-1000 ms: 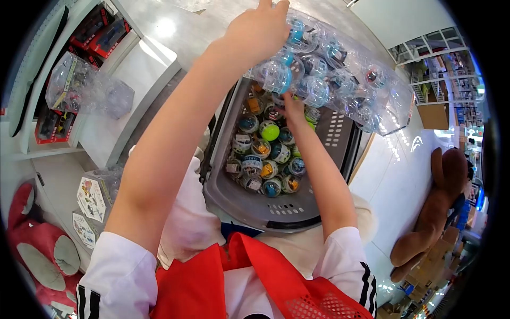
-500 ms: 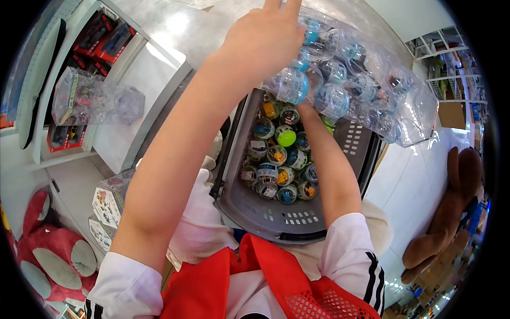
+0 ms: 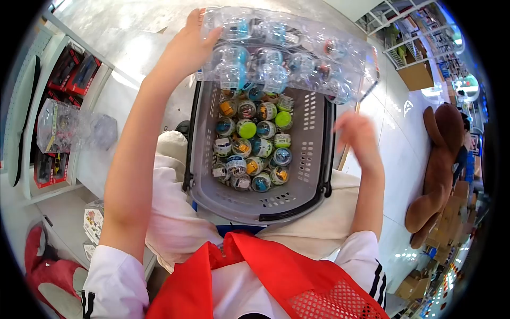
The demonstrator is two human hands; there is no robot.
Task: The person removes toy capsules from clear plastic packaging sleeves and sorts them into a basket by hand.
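Observation:
My left hand (image 3: 186,50) grips the left end of a clear plastic pack (image 3: 350,66), its thumb bent over the edge. Inside the pack are several clear and light blue toy capsules (image 3: 274,78). The pack spans the far end of a grey basket (image 3: 207,183), above its rim. My right hand (image 3: 360,135) is apart from the pack, to the right of the basket; its fingers are blurred by motion. Capsules with orange, blue and white contents (image 3: 241,147), plus bright green ones (image 3: 246,128), lie heaped inside the basket.
At the left, a shelf holds red boxes (image 3: 83,73) and a clear plastic package (image 3: 58,127). A red plush toy (image 3: 50,274) sits lower left. On the right floor lies a brown plush (image 3: 443,154), near cardboard boxes (image 3: 417,77) and a white rack (image 3: 396,58).
The pack has swung from a slant to nearly level and shifted left with my left hand. My right hand has come out from under it to the basket's right side.

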